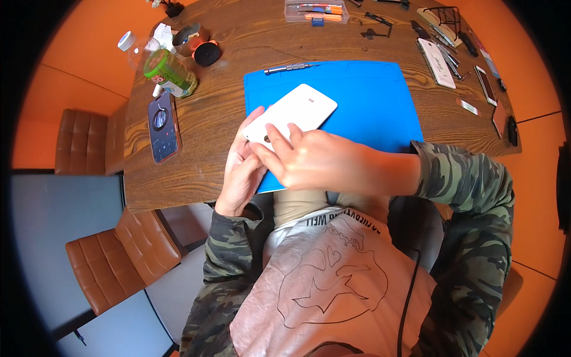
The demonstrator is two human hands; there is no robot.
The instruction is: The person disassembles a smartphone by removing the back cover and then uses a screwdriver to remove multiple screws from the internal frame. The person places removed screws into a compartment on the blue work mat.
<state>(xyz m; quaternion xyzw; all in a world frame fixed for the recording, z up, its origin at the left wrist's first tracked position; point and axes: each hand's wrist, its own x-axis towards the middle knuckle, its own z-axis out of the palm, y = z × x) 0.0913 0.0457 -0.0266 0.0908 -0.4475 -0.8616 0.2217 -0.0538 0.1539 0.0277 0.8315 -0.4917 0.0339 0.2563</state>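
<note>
white phone [303, 110] over left edge of blue mat [375, 101]: left hand [238, 169] pinches near end; right hand [312, 156] touches back, pinch unclear. i'd press evenly.

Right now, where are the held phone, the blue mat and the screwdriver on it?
White smartphone [299, 110]: head view, back cover.
Blue mat [370, 110]: head view, bare surface.
Precision screwdriver [288, 69]: head view, silver handle.

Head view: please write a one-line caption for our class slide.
The left hand holds a white phone, back up, over a blue mat; the right hand touches the phone's near end.
</note>
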